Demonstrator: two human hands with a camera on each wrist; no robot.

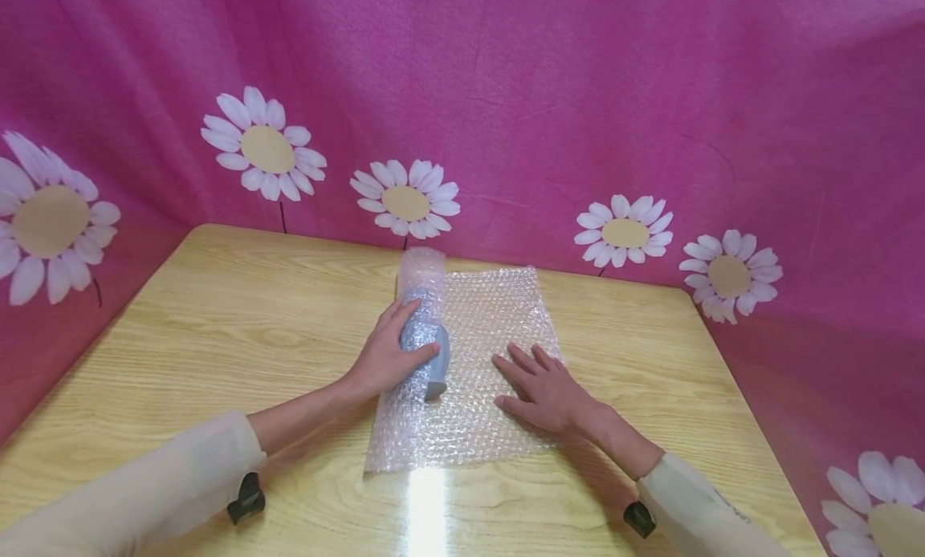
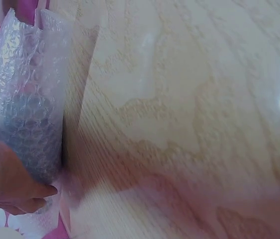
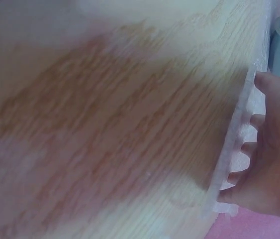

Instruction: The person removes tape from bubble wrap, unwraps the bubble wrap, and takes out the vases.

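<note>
A smooth blue-grey rounded object [image 1: 442, 363] lies on a clear sheet of bubble wrap [image 1: 491, 316] at the middle of a pale wood-grain table [image 1: 253, 324]. The wrap's left part is folded over it and runs up to the table's far edge; the object's right side and near end show uncovered. The left hand [image 1: 386, 358] grips the wrapped object, thumb on its bare side and fingers curved over the film. The right hand [image 1: 548, 392] lies palm down on the flat part of the wrap near its right edge, fingers spread wide and holding nothing. Both arms, in cream sleeves [image 1: 159, 477], come in over the table's near edge. Magenta cloth [image 1: 506, 99] printed with white daisies hangs behind the far edge.
</note>
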